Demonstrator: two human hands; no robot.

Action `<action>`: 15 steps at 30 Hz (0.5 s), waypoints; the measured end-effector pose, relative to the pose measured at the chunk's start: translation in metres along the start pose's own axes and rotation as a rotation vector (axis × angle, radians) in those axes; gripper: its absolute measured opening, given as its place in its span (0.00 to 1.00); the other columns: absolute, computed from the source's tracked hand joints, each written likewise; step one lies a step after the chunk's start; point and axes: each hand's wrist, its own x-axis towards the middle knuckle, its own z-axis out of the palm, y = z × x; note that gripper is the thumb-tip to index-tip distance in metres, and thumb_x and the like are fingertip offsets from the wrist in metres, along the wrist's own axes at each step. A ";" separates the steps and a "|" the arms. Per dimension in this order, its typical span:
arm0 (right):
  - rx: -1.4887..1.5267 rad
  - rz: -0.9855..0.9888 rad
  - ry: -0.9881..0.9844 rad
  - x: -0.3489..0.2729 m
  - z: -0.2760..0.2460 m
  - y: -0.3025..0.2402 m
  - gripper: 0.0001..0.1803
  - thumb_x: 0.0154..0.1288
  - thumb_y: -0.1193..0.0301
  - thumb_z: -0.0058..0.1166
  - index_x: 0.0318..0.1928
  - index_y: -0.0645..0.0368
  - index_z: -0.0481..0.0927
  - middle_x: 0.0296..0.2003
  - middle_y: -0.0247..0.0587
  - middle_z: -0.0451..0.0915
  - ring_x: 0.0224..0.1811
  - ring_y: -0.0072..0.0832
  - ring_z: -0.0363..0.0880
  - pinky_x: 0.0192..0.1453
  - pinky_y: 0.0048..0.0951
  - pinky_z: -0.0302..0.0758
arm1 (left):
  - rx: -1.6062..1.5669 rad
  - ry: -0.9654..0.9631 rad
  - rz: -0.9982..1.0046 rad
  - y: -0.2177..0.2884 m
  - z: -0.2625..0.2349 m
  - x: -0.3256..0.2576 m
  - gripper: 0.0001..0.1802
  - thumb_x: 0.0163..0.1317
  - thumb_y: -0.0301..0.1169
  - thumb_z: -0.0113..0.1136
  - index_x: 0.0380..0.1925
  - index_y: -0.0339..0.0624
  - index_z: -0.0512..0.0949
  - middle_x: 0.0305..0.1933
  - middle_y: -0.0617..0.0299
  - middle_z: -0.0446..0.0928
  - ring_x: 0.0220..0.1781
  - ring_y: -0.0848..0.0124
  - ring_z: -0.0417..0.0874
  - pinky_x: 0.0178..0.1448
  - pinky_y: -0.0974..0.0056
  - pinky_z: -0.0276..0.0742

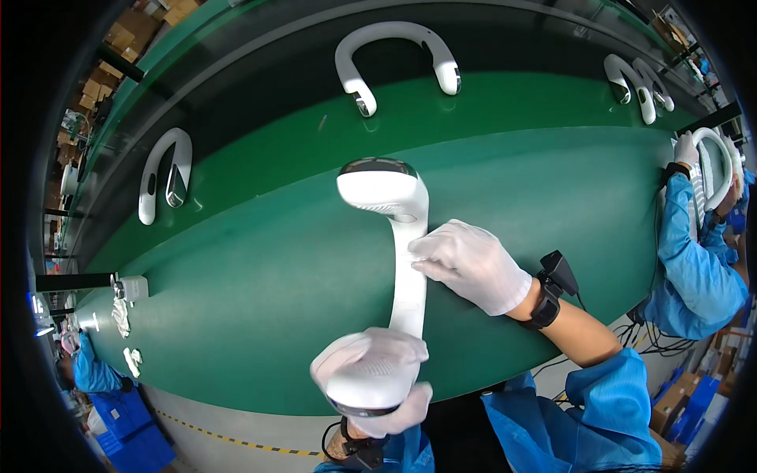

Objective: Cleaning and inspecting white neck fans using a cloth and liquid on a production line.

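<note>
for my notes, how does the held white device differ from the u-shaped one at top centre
The held device is in the left hand; the far device lies untouched. The held device shows a nearly straight stem, the far device an open U. Both are white with darker end patches.

Brightly lit green worktop [236, 315], far belt [512, 98] partly dark, soft reflections, fisheye-bent edges, black corners

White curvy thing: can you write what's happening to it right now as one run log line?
left hand: gripping near end of white curved device | right hand: at its middle section | beyond: white U-shaped device
</note>
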 end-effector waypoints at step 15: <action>-0.326 -0.159 -0.045 0.017 0.034 -0.022 0.06 0.71 0.72 0.61 0.45 0.57 0.80 0.38 0.37 0.81 0.37 0.36 0.82 0.40 0.39 0.80 | -0.040 0.117 0.068 0.002 -0.029 -0.018 0.16 0.47 0.26 0.79 0.33 0.42 0.80 0.29 0.63 0.84 0.28 0.63 0.90 0.36 0.62 0.91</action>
